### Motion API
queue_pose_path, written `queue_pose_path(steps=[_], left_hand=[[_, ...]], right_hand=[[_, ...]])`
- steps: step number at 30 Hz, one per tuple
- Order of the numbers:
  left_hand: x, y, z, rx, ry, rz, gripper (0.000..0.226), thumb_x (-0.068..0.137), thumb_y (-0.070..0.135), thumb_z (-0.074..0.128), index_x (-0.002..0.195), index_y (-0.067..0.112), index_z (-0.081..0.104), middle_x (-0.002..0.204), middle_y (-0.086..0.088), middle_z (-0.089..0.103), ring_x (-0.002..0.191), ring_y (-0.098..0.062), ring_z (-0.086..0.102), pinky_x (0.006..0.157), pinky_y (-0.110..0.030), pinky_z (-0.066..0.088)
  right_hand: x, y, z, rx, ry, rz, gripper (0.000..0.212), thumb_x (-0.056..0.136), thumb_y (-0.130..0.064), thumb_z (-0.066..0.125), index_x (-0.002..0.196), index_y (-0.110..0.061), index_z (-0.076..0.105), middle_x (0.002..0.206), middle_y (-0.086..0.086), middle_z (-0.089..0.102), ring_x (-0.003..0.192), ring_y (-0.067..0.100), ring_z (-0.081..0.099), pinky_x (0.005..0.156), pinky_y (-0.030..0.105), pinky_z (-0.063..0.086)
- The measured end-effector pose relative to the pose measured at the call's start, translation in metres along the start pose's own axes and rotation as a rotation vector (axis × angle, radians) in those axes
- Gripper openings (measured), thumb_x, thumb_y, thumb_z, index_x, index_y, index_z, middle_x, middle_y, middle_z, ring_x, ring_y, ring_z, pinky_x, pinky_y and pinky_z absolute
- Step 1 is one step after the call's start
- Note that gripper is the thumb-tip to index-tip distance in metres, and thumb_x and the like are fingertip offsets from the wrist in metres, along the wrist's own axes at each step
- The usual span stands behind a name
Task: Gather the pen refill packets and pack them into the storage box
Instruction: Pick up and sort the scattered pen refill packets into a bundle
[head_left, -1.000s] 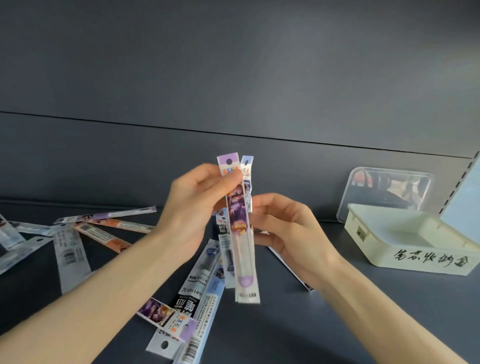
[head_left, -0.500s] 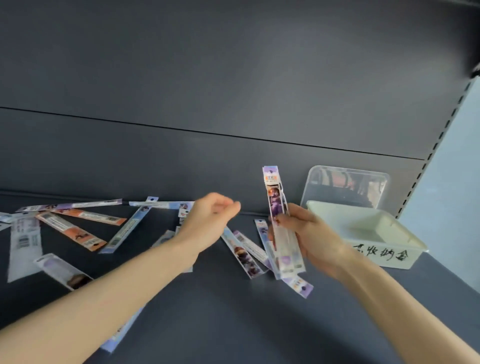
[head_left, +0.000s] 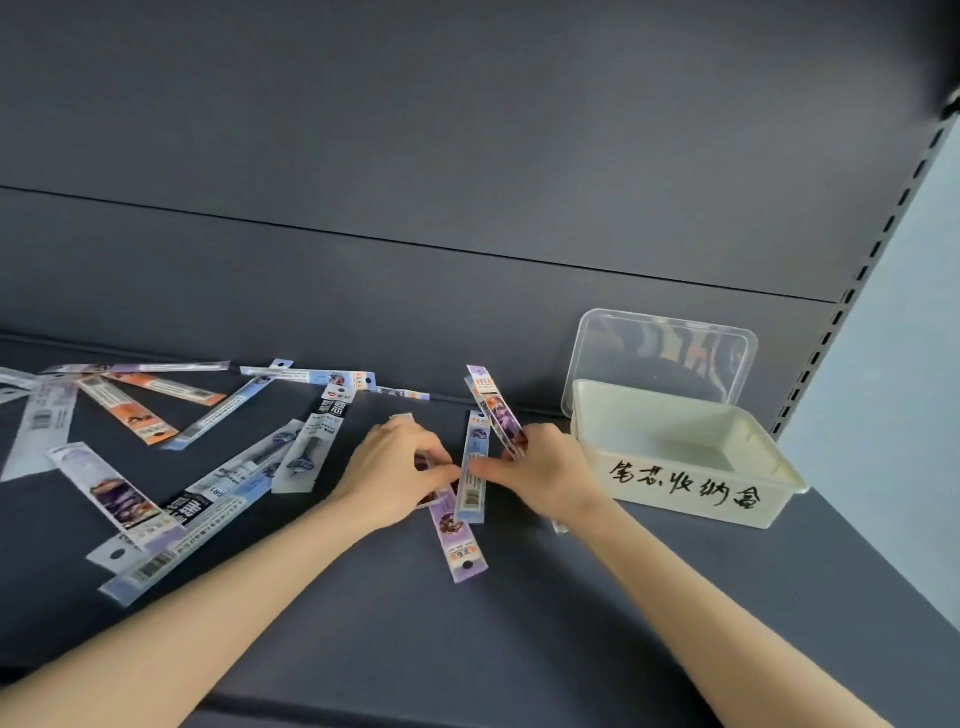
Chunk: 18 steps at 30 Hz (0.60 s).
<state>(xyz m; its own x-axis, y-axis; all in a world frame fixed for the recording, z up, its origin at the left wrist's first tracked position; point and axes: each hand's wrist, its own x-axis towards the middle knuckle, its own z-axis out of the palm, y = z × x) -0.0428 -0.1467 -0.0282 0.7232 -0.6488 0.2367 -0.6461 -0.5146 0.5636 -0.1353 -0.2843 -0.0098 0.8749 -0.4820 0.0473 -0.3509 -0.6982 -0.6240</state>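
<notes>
Several long pen refill packets lie scattered over the dark shelf (head_left: 467, 639). My right hand (head_left: 540, 473) grips a small bunch of purple packets (head_left: 496, 410) that stick up and lean left, while its fingers also touch a blue packet (head_left: 475, 467) lying flat. My left hand (head_left: 395, 467) presses down on a purple packet (head_left: 457, 540) on the shelf, fingers pinching at it. The cream storage box (head_left: 675, 499), with black handwriting on its front, stands open at the right, just beside my right hand; nothing shows inside it.
The box's clear lid (head_left: 665, 358) leans against the dark back wall behind the box. More packets (head_left: 124, 405) spread across the left half of the shelf, with a long overlapping pile (head_left: 208, 514) near my left forearm. A perforated upright (head_left: 862, 270) bounds the right side.
Both hands dropped from chest height to the shelf. My left hand let go of the held bunch and reached a flat packet. My right hand kept the bunch and lowered it.
</notes>
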Motion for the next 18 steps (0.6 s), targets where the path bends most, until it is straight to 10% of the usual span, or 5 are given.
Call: queue_pose_path(steps=[7, 14, 18], left_hand=[[0.006, -0.006, -0.009, -0.177, 0.030, -0.241, 0.064, 0.058, 0.023, 0.088, 0.114, 0.016, 0.058, 0.111, -0.003, 0.059, 0.100, -0.019, 0.061, 0.088, -0.041, 0.053], [0.007, -0.001, -0.018, -0.119, -0.059, -0.263, 0.018, 0.066, 0.016, 0.082, 0.071, 0.006, 0.068, 0.062, -0.003, 0.069, 0.056, -0.018, 0.060, 0.058, -0.029, 0.045], [0.005, -0.001, -0.019, -0.089, -0.091, -0.236, 0.019, 0.071, 0.016, 0.077, 0.068, 0.000, 0.067, 0.051, -0.001, 0.050, 0.046, -0.015, 0.040, 0.048, -0.023, 0.029]], right_hand=[[0.009, 0.003, 0.005, 0.012, -0.011, 0.134, 0.034, 0.078, -0.028, 0.074, 0.099, -0.008, 0.058, 0.099, 0.009, 0.067, 0.078, 0.018, 0.059, 0.051, 0.021, 0.040], [0.002, 0.003, -0.001, 0.189, -0.050, 0.118, 0.015, 0.083, -0.019, 0.062, 0.071, -0.012, 0.057, 0.061, -0.003, 0.056, 0.050, 0.007, 0.050, 0.042, 0.015, 0.036], [-0.005, 0.000, 0.001, 0.472, -0.062, 0.065, 0.014, 0.090, -0.011, 0.056, 0.103, -0.007, 0.058, 0.087, 0.008, 0.070, 0.072, 0.017, 0.067, 0.070, 0.028, 0.057]])
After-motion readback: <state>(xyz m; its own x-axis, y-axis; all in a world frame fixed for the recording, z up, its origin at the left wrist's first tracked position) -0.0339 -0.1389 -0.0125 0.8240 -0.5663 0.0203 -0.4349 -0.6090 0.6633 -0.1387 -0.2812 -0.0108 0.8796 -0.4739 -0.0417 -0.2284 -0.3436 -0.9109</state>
